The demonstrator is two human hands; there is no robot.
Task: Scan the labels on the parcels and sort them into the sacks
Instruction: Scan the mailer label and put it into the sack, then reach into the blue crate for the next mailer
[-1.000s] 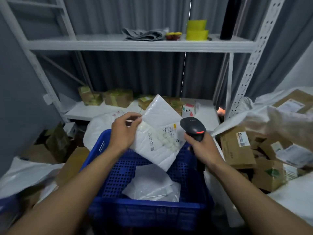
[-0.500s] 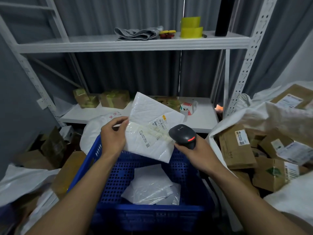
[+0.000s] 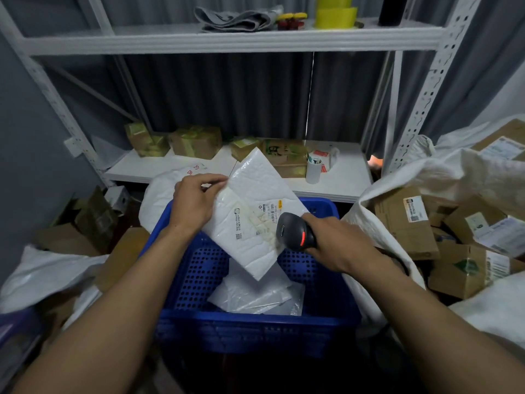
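Across the far side, a white metal shelving rack [image 3: 227, 41], with taped cardboard boxes [image 3: 196, 140] on its lower shelf and yellow tape rolls [image 3: 336, 12] on the upper one. At right, an open white woven sack [image 3: 366, 228], heaped with labelled brown cartons [image 3: 403, 223]; at left, another white sack [image 3: 42, 274], crumpled low. In the near middle, a blue perforated crate [image 3: 255, 328], with flat white poly bags [image 3: 255, 294] lying on its bottom. Held tilted above the crate's far half, clear of the bags below: a white padded parcel [image 3: 255, 194], printed label [image 3: 267, 214] facing up. Both forearms [image 3: 119, 302] bare, reaching in from the near edge. Left grip [image 3: 193, 206] closed on the parcel's upper left edge, fingers curled over it. Right grip [image 3: 338, 243] wrapped round the handle of a black handheld scanner [image 3: 295, 233], red light glowing on its top, head pointing left toward the label and overlapping the parcel's right edge; touching or just apart, impossible to tell.
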